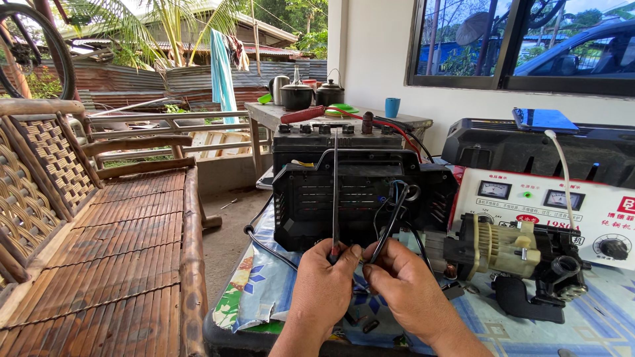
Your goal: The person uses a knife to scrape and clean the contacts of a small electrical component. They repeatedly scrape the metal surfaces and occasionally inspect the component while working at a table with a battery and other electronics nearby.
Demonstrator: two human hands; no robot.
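Gripping upright tool (pixel 335 192), left hand (pixel 324 291); right hand (pixel 403 291) pinching black wires (pixel 390 225) before black housing (pixel 317 198).

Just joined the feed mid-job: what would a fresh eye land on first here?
At bottom centre, the left hand holds a thin upright tool while the right hand pinches black wires, both before an open black plastic casing. To the right lie a beige-and-black motor part and a white charger box with dials; a bamboo bench fills the left.
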